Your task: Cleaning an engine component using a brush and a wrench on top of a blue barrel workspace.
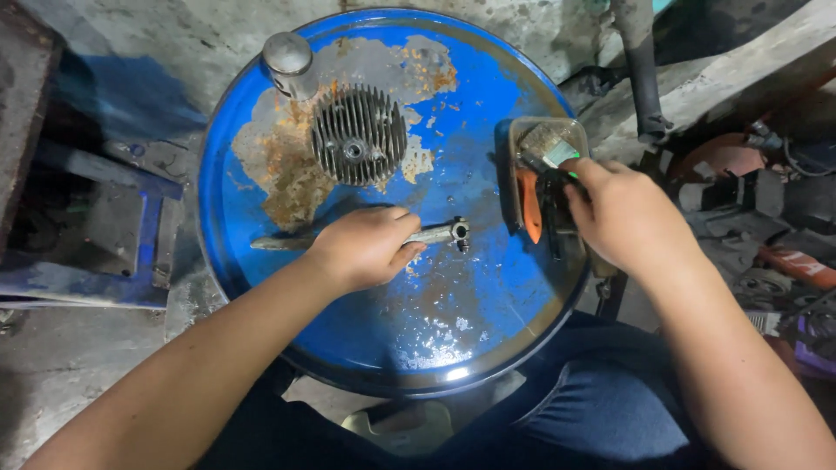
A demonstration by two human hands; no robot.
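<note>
Long metal rod with a ringed end lies flat across the middle of the blue drum top, ring end pointing right, plain end sticking out to the left. Left hand is closed over the middle of the rod, fingers curled around it and pressing it against the drum top.

Right hand is at the drum's right edge, closed around the dark handle of a paintbrush; bristles point to the far side and sit inside a small clear plastic container. The container rests on the right part of the drum top. An orange piece lies just left of the right hand, beside the brush handle.

Farther back on the drum top, near the centre, a round finned metal part lies flat. Just beyond it to the left, at the far rim, stands a small grey metal cylinder. Paint on the drum top is worn, with rust patches around the finned part.

Concrete floor to the left; cluttered parts to the right, indistinct.
</note>
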